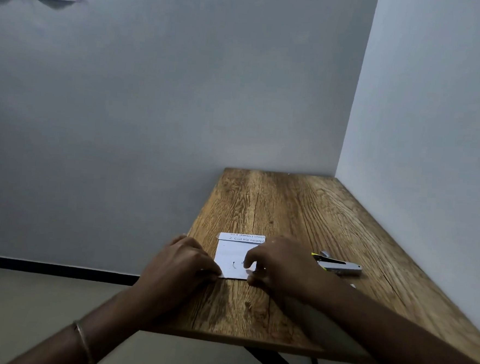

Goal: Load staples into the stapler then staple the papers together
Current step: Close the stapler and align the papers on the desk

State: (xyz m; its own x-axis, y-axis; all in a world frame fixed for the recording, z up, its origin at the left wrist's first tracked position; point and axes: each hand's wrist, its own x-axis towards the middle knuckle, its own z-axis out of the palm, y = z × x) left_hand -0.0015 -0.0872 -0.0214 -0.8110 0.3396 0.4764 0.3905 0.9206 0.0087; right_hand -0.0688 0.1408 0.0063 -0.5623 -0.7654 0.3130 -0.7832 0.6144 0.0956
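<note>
We pinch the papers [235, 256] at both near corners, left hand [183, 263] and right hand [281, 265]; if either lets go, sheets could slide askew before the stapler [338, 265] bites

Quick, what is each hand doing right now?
Left hand: pinching the near left corner of the papers.
Right hand: fingers curled on the papers; a pinch cannot be told.

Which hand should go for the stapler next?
Right, probably. The stapler lies on the table just beyond the right hand. The left hand pins the papers at their near left corner, on the far side.
</note>
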